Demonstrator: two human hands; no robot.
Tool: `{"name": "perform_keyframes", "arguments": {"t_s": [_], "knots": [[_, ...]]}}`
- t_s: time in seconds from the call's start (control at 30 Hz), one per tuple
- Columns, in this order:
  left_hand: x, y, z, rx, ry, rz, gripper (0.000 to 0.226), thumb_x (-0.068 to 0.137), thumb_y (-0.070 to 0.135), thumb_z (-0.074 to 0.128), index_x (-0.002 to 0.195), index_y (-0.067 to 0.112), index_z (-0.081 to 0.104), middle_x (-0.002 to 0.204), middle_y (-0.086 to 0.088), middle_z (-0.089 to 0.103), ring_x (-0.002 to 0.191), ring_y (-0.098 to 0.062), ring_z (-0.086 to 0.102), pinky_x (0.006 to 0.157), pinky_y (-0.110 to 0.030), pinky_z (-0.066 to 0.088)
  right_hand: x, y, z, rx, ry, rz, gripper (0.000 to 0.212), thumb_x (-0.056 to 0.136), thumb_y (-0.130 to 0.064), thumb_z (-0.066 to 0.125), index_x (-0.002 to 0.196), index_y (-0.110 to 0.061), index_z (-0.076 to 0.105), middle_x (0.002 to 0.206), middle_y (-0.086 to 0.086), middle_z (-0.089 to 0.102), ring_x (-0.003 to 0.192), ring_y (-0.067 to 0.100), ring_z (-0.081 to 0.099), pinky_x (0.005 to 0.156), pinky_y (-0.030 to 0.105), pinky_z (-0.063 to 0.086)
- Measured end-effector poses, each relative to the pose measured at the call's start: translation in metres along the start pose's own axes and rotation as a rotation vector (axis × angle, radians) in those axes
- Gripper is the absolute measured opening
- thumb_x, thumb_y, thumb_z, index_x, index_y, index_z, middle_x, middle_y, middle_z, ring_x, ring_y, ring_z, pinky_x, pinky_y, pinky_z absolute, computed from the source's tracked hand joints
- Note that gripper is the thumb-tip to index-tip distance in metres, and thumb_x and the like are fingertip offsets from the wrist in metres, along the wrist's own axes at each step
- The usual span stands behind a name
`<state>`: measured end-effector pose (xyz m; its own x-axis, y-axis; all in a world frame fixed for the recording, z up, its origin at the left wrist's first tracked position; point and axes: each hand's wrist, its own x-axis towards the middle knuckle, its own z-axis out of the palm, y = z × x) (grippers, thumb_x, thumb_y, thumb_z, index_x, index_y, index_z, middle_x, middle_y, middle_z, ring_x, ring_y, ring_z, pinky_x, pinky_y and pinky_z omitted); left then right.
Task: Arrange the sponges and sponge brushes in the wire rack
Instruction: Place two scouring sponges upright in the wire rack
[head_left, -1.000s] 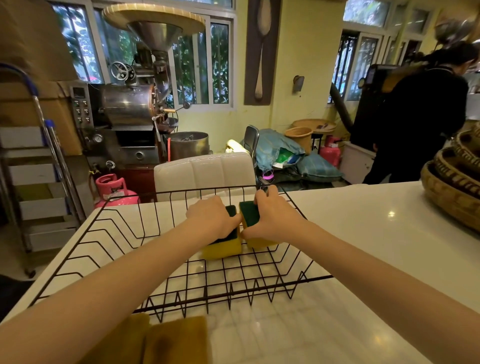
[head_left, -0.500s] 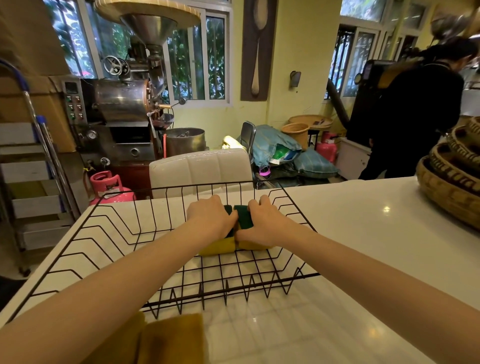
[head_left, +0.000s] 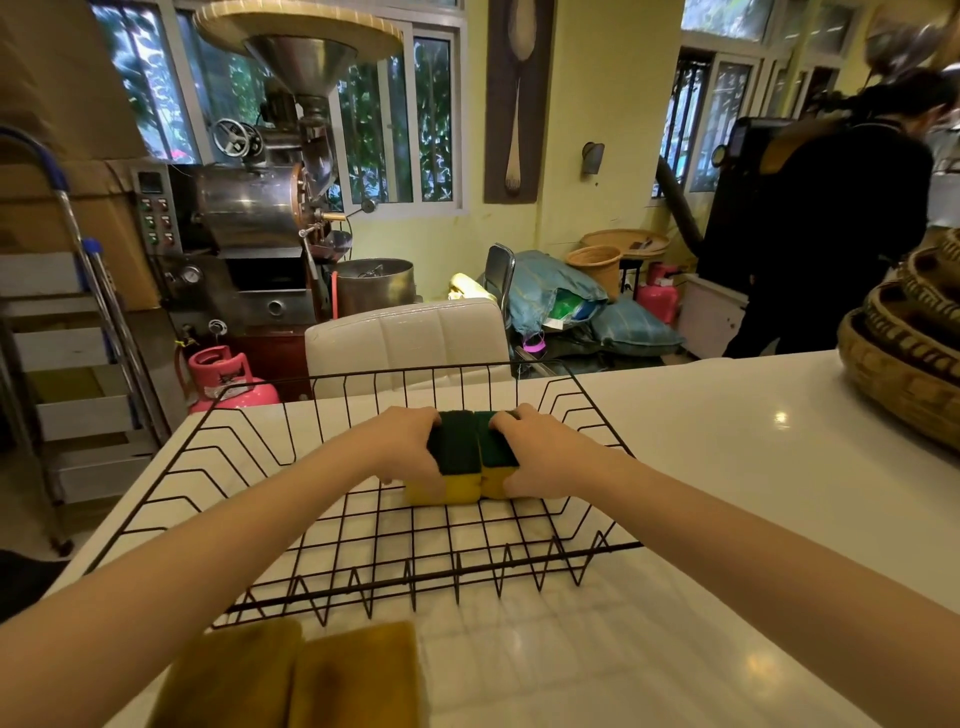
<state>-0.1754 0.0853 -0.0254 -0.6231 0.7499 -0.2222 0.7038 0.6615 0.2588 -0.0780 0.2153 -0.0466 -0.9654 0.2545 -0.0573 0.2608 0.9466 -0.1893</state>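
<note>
A black wire rack (head_left: 363, 584) stands on the white counter (head_left: 701, 467). Inside it, two yellow sponges with dark green scouring tops sit side by side and touch. My left hand (head_left: 410, 447) grips the left sponge (head_left: 457, 462) from its left side. My right hand (head_left: 540, 452) grips the right sponge (head_left: 497, 457) from its right side. Both sponges rest on the rack's wire floor near the middle. Two brownish-yellow sponges (head_left: 322, 675) lie on the counter in front of the rack, partly under my left forearm.
Stacked woven baskets (head_left: 904, 358) stand at the counter's right edge. A white chair back (head_left: 410, 338) is just behind the rack. A person in black (head_left: 831, 223) stands at the back right. A roasting machine (head_left: 260, 208) and a pink gas cylinder (head_left: 228, 379) are beyond the counter.
Both hands pushed the two sponges together; the gap between them has closed and they now sit flush on the rack floor.
</note>
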Motion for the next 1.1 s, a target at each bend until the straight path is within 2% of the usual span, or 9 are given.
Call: {"name": "perform_keyframes", "arguments": {"t_s": [0.1,0.23,0.37,0.43,0.5,0.57,0.7,0.87,1.1], "knots": [[-0.005,-0.007,0.009,-0.006,0.122,0.039,0.065,0.077,0.013,0.066,0.134,0.014,0.033,0.131,-0.011,0.048,0.115,-0.024,0.049,0.088,-0.028,0.045,0.0,0.002,0.0,-0.022,-0.001,-0.028,0.062,0.081,-0.021,0.062,0.135,-0.014,0.033,0.127,0.013,0.044,0.112,0.029,0.049,0.088,0.035,0.048],[-0.007,-0.014,0.014,-0.107,0.189,0.047,0.065,0.076,0.014,0.068,0.133,0.015,0.035,0.132,-0.009,0.048,0.116,-0.023,0.049,0.082,-0.024,0.041,0.0,0.002,0.001,-0.034,0.007,-0.041,0.061,0.082,-0.019,0.061,0.135,-0.014,0.032,0.127,0.011,0.046,0.113,0.026,0.05,0.088,0.033,0.046],[-0.01,-0.014,0.019,-0.146,0.251,0.041,0.059,0.076,0.013,0.068,0.127,0.013,0.038,0.128,-0.01,0.051,0.112,-0.022,0.051,0.082,-0.025,0.043,-0.002,0.0,0.001,-0.061,0.038,-0.007,0.054,0.082,-0.019,0.062,0.128,-0.011,0.034,0.122,0.011,0.051,0.107,0.025,0.053,0.078,0.03,0.044],[-0.011,-0.013,0.021,-0.14,0.281,0.035,0.054,0.077,0.014,0.068,0.123,0.012,0.039,0.124,-0.011,0.052,0.102,-0.019,0.051,0.079,-0.024,0.043,-0.003,0.0,0.001,-0.127,0.055,-0.019,0.053,0.082,-0.022,0.061,0.127,-0.011,0.035,0.123,0.011,0.051,0.11,0.026,0.05,0.081,0.033,0.044],[-0.011,-0.013,0.023,-0.122,0.285,0.04,0.052,0.077,0.016,0.067,0.12,0.011,0.039,0.121,-0.011,0.052,0.095,-0.016,0.049,0.077,-0.023,0.044,-0.002,0.0,0.001,-0.245,0.089,-0.054,0.051,0.083,-0.027,0.06,0.126,-0.011,0.037,0.127,0.013,0.049,0.117,0.028,0.042,0.09,0.037,0.043],[-0.012,-0.013,0.024,-0.097,0.271,0.049,0.052,0.078,0.019,0.066,0.121,0.012,0.038,0.121,-0.01,0.052,0.098,-0.017,0.052,0.079,-0.025,0.047,-0.001,0.002,0.001,-0.305,0.104,-0.074,0.05,0.083,-0.03,0.059,0.125,-0.011,0.04,0.129,0.013,0.047,0.12,0.028,0.04,0.094,0.038,0.042],[-0.014,-0.01,0.025,0.008,0.277,0.026,0.055,0.079,0.026,0.065,0.124,0.013,0.035,0.121,-0.009,0.052,0.103,-0.022,0.055,0.084,-0.032,0.051,-0.003,0.003,0.0,-0.234,0.085,-0.076,0.048,0.083,-0.028,0.059,0.123,-0.011,0.04,0.127,0.011,0.048,0.117,0.025,0.042,0.092,0.036,0.043],[-0.017,-0.005,0.033,0.155,0.32,0.013,0.058,0.084,0.03,0.059,0.129,0.012,0.028,0.121,-0.011,0.05,0.102,-0.023,0.056,0.077,-0.031,0.048,-0.005,0.005,-0.001,-0.221,0.076,-0.1,0.05,0.082,-0.029,0.06,0.124,-0.013,0.039,0.125,0.009,0.048,0.115,0.024,0.043,0.09,0.035,0.044],[-0.019,-0.007,0.031,0.079,0.282,-0.005,0.062,0.081,0.034,0.061,0.129,0.012,0.029,0.121,-0.011,0.05,0.102,-0.023,0.055,0.071,-0.029,0.045,-0.004,0.005,-0.002,-0.221,0.047,-0.104,0.053,0.082,-0.032,0.06,0.126,-0.013,0.039,0.127,0.01,0.048,0.116,0.024,0.043,0.093,0.036,0.044]]}}
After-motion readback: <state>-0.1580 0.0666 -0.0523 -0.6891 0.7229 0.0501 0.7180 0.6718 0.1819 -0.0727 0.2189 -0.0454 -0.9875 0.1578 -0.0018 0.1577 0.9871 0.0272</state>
